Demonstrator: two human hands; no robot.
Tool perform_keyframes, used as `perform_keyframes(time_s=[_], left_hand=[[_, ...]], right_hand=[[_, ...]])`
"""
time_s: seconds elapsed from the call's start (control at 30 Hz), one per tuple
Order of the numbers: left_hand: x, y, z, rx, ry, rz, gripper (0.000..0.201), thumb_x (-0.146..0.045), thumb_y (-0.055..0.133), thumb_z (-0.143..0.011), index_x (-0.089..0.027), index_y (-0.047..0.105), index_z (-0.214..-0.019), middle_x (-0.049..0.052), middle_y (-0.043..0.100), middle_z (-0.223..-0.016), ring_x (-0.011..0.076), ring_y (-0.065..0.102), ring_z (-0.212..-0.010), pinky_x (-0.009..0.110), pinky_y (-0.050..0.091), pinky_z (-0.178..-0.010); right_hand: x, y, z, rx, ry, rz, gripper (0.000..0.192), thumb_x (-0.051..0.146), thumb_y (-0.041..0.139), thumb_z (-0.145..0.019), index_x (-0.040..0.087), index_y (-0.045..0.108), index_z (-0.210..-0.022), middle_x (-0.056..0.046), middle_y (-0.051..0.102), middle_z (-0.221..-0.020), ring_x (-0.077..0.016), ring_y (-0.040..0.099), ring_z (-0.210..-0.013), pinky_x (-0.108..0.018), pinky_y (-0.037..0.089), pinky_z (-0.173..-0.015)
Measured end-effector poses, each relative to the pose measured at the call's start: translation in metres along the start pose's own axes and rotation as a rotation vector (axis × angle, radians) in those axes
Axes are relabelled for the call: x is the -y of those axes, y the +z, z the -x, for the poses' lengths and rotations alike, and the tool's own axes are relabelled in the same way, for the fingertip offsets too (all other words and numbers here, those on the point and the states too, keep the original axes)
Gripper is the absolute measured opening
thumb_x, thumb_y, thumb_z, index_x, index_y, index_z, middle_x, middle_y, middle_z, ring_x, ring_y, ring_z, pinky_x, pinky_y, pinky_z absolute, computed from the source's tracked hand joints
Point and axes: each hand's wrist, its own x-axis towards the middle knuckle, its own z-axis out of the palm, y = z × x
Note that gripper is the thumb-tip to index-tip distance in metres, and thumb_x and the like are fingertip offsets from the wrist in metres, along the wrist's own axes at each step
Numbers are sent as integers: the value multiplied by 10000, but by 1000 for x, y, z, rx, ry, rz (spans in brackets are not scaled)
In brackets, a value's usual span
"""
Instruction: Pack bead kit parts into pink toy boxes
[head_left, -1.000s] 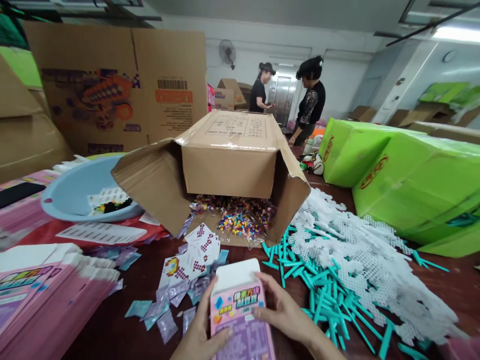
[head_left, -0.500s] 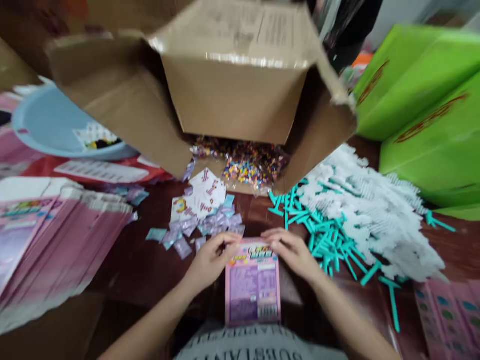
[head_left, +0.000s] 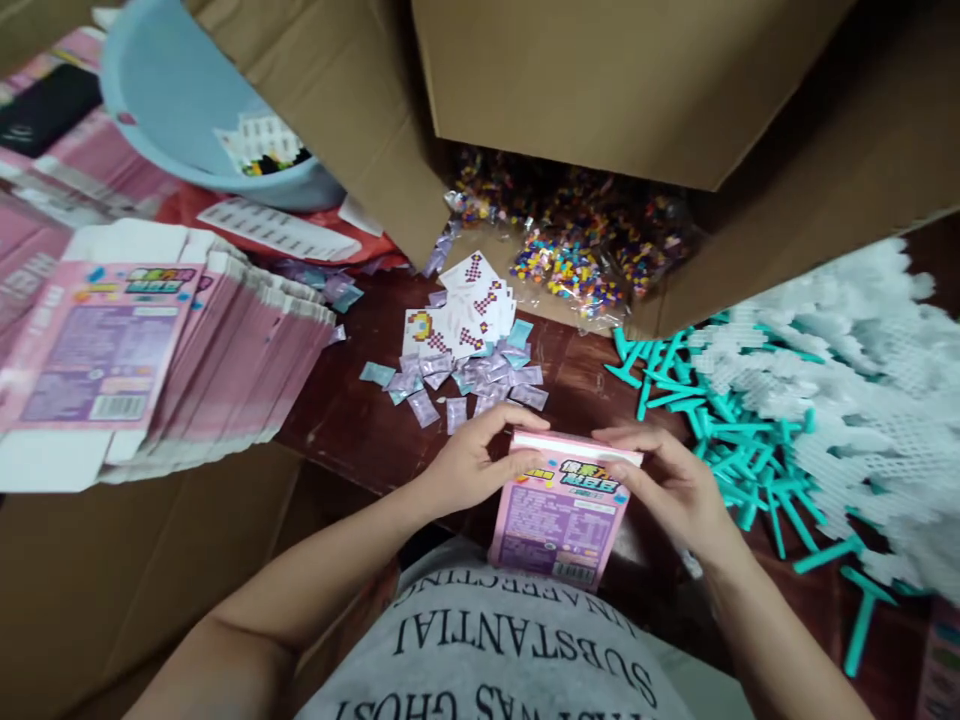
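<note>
The pink-and-purple box [head_left: 559, 528] is smooth printed card with a slight sheen. Matt brown cardboard forms the large carton [head_left: 592, 85]. Clear, crinkled, glossy plastic film wraps the beads [head_left: 566, 268]; the sachets [head_left: 424, 407] look shiny too. The basin [head_left: 161, 80] and teal T-shaped pieces [head_left: 861, 625] are smooth plastic. The dark tabletop [head_left: 337, 420] looks smooth, faintly glossy; the shirt [head_left: 532, 655] is matt cloth.

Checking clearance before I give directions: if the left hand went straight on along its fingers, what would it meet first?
The pink box, which the left hand holds; beyond it, probably the right hand, though depth is unclear.
</note>
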Motion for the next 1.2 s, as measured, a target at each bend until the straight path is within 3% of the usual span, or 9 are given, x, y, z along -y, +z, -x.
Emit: perform_keyframes(time_s=[0.13, 0.27, 0.4, 0.5, 0.67, 0.83, 1.07, 1.13, 1.2], left_hand=[[2, -12, 13, -70, -27, 8, 122, -323, 768, -956, -211, 753, -909, 94, 819, -1164, 229, 776, -1090, 436, 612, -1009], [17, -35, 32, -331, -107, 38, 217, -403, 812, -922, -198, 744, -900, 114, 822, -1151, 247, 780, -1097, 448, 622, -1006], [41, -43, 42, -570, -167, 75, 343, -509, 832, -891, -192, 700, -899, 127, 810, -1140, 272, 761, -1144, 476, 587, -1053], [52, -39, 39, -624, -182, 96, 390, -561, 810, -894, -189, 698, -921, 141, 804, -1148, 278, 752, -1133, 470, 581, -1033], [60, -42, 31, -747, -165, 100, 370, -551, 765, -930, -192, 675, -928, 134, 781, -1183, 259, 735, -1125, 444, 575, -1010], [67, -50, 36, -691, -224, 120, 372, -541, 792, -905, -193, 661, -888, 126, 773, -1173, 264, 737, -1114, 421, 594, -966], [57, -64, 58, -481, -175, -152, 210, -418, 718, -983, -215, 687, -941, 98, 759, -1147, 242, 737, -1092, 368, 603, -913], [53, -68, 55, -403, -130, -279, 146, -366, 698, -998, -224, 709, -963, 84, 755, -1138, 229, 734, -1076, 359, 592, -923], [49, -70, 48, -293, -73, -364, 112, -317, 674, -1006, -230, 718, -952, 70, 752, -1116, 217, 730, -1058, 352, 585, -935]], right_hand=[[12, 1, -16, 183, -92, 145, 81, 336, 741, -1009, 315, 793, -1068, -63, 795, -1251, -240, 779, -1123, -422, 664, -938], [25, 21, -93, 289, -271, 326, 227, 413, 633, -1072, 305, 777, -1210, -91, 706, -1429, -269, 688, -1313, -499, 577, -1114], [26, 96, -211, 434, -409, 615, 511, 447, 714, -1021, 178, 657, -1452, -170, 605, -1526, -334, 549, -1437, -537, 434, -1239], [31, 163, -281, 618, -304, 847, 587, 448, 798, -951, 95, 689, -1408, -243, 585, -1505, -425, 486, -1448, -584, 420, -1196], [33, 210, -320, 675, -201, 901, 266, 376, 841, -904, 152, 819, -1046, -155, 742, -1223, -362, 613, -1253, -474, 465, -1055], [30, 165, -315, 645, -209, 755, 307, 390, 578, -1097, 160, 772, -1035, -34, 758, -991, -158, 669, -949, -264, 475, -853], [21, -19, -318, 428, 44, 528, 312, 445, 740, -989, 169, 661, -867, -13, 694, -747, -121, 589, -647, -243, 423, -587], [13, -37, -310, 423, 130, 499, 385, 510, 790, -945, 173, 648, -822, -3, 670, -683, -107, 565, -592, -233, 403, -552], [6, -23, -296, 417, 146, 386, 362, 512, 757, -968, 175, 668, -870, -10, 708, -728, -114, 605, -617, -231, 431, -564]])
